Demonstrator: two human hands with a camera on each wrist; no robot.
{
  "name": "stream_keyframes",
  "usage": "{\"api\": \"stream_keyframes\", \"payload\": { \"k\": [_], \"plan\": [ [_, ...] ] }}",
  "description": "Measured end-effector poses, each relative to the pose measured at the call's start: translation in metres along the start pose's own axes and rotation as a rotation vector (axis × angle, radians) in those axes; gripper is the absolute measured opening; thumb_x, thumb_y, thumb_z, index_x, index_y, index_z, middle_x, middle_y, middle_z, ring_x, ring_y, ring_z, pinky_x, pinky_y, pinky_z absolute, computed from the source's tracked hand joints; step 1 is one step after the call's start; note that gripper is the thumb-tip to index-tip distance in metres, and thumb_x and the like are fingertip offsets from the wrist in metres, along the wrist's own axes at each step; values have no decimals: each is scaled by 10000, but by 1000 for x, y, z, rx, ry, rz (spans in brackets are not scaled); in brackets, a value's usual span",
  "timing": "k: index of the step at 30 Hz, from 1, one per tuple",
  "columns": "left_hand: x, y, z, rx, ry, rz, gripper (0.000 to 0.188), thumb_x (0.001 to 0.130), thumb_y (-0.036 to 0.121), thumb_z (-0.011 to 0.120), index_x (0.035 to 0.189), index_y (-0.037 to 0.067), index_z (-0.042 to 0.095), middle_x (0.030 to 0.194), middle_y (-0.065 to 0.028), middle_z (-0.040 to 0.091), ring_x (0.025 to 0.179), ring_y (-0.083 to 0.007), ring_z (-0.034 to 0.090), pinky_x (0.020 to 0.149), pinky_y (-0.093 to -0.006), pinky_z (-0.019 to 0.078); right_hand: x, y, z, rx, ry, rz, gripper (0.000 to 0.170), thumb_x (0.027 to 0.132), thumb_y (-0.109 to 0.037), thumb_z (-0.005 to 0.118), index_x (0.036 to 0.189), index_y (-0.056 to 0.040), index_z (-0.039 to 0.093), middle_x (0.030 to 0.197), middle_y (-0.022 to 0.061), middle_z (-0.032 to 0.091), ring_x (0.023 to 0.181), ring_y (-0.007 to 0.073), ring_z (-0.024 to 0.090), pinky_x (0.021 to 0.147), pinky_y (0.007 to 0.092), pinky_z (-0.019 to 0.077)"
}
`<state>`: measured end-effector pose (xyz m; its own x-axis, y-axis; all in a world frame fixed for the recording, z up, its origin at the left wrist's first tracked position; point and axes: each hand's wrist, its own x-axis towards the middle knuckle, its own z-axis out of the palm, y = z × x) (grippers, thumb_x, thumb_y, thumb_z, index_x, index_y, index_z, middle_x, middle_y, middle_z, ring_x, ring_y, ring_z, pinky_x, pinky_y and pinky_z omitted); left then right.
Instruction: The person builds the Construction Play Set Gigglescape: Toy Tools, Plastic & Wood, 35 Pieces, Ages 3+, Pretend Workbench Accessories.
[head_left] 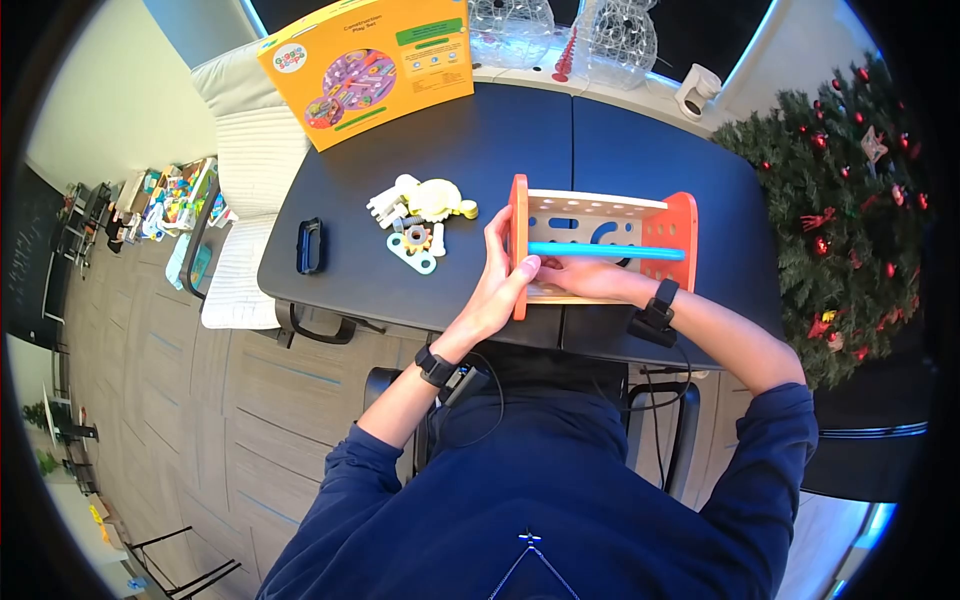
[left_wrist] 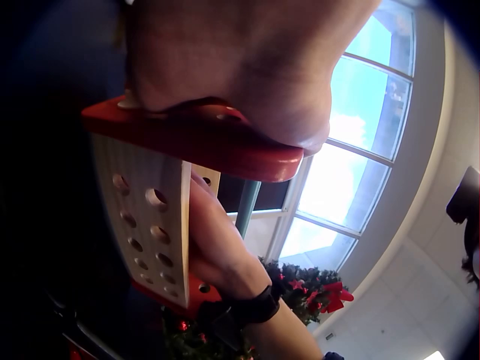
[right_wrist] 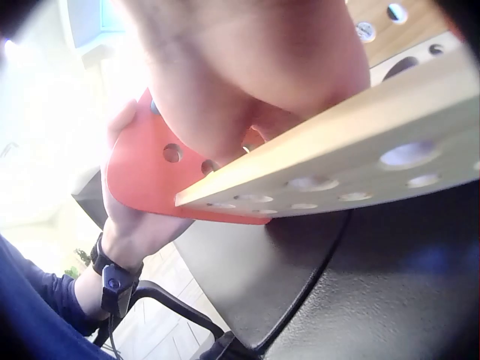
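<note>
A wooden toolbox frame with two orange end panels (head_left: 519,285) and perforated boards (left_wrist: 142,217) stands on the dark table, a blue rod (head_left: 610,251) spanning it. The left hand (head_left: 495,290) grips the left end panel from outside, its thumb at the panel's near edge. Reaching inside below the rod, the right hand (head_left: 590,279) has its fingers near that panel's inner face. In the right wrist view the right hand (right_wrist: 255,82) is over a perforated board (right_wrist: 345,165); its fingertips are mostly hidden, and what they hold cannot be seen.
Left of the frame lie yellow and white pieces (head_left: 432,199), a gear (head_left: 416,238) and a pale teal plate (head_left: 412,258). A black holder (head_left: 311,246) is farther left. A yellow box (head_left: 380,70) stands behind; a decorated tree (head_left: 835,200) is at right.
</note>
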<state>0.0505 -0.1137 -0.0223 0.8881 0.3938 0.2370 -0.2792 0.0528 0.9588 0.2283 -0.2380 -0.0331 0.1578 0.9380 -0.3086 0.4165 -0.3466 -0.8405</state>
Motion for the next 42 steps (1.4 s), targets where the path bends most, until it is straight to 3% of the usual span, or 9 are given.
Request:
{"api": "stream_keyframes", "payload": {
  "k": [9, 12, 18, 24, 27, 30, 33, 37, 42],
  "plan": [
    [0, 4, 1, 31, 13, 4, 900, 1018, 273, 612, 1681, 31, 53, 1706, -246, 193, 1622, -341, 210, 1321, -506, 211, 3, -2, 0, -174, 113, -45, 362, 1138, -341, 538, 1291, -38, 664, 1187, 171, 715, 1118, 327, 662, 1013, 443, 490],
    [0, 3, 0, 37, 10, 6, 910, 1024, 286, 615, 1681, 20, 44, 1713, -249, 187, 1627, -339, 203, 1321, -503, 210, 0, -12, -1, -254, 164, 6, 340, 1131, -322, 557, 1269, -29, 660, 1177, 168, 718, 1090, 295, 667, 987, 448, 496],
    [1, 2, 0, 15, 6, -5, 939, 1035, 325, 624, 1683, 6, 24, 1729, -264, 169, 1641, -343, 177, 1325, -506, 205, 14, 26, 2, -136, -12, 37, 352, 1122, -312, 591, 1289, -11, 659, 1132, 136, 735, 1050, 227, 681, 951, 407, 528],
    [2, 0, -1, 19, 2, 3, 925, 1035, 329, 623, 1682, 14, 41, 1724, -255, 181, 1633, -345, 198, 1321, -508, 219, 10, 17, 7, 24, 61, -170, 339, 1115, -315, 607, 1257, -7, 620, 1084, 119, 724, 993, 230, 673, 892, 405, 530],
    [2, -2, -2, 57, 4, 19, 915, 1035, 327, 622, 1683, 25, 51, 1720, -252, 189, 1628, -346, 208, 1314, -511, 232, 10, 24, 6, -205, 173, -175, 314, 1116, -290, 605, 1255, -9, 605, 1078, 116, 719, 990, 236, 673, 895, 411, 530],
    [1, 1, -1, 10, 1, 4, 906, 1033, 317, 621, 1683, 34, 57, 1717, -248, 191, 1629, -347, 202, 1315, -515, 227, 7, -1, 0, -107, 10, 104, 433, 1121, -276, 620, 1478, -35, 571, 1395, 147, 670, 1314, 256, 633, 1125, 409, 492],
    [0, 4, 0, -25, -2, -12, 899, 1033, 305, 619, 1681, 33, 59, 1715, -244, 193, 1626, -346, 206, 1316, -514, 222, 8, 1, 1, -148, -14, 39, 440, 1116, -295, 630, 1469, -39, 580, 1397, 144, 672, 1303, 261, 641, 1122, 408, 494],
    [1, -2, -1, 37, 2, 17, 892, 1037, 292, 616, 1681, 34, 54, 1712, -242, 194, 1612, -336, 235, 1309, -510, 244, 4, 6, 7, -21, 118, -118, 300, 1101, -297, 627, 1187, -9, 635, 1059, 107, 719, 1011, 234, 680, 905, 412, 527],
    [1, 1, 0, 0, -4, 20, 885, 1043, 267, 610, 1680, 34, 42, 1712, -242, 193, 1613, -332, 234, 1308, -507, 248, 5, 4, 3, -82, 25, -10, 300, 1100, -272, 626, 1227, -4, 670, 1085, 115, 739, 1035, 234, 685, 921, 397, 527]
  ]
}}
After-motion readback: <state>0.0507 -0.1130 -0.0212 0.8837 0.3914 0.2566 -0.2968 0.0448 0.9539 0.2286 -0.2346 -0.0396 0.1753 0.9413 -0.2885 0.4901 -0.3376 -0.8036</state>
